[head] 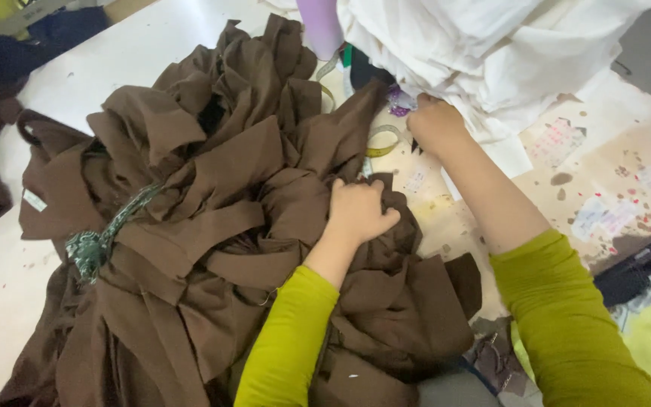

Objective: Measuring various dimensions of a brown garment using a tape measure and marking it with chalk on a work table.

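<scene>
small white label (35,200) on brown cloth at left, pale paper slips with red marks (600,217) on table at right

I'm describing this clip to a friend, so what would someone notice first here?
A big heap of brown fabric pieces, tied with a green patterned strip, fills the left and middle of the white table. The left hand presses into the heap's right side. The right hand reaches under a pile of white cloth at the top right, beside a yellow measuring tape.
</scene>
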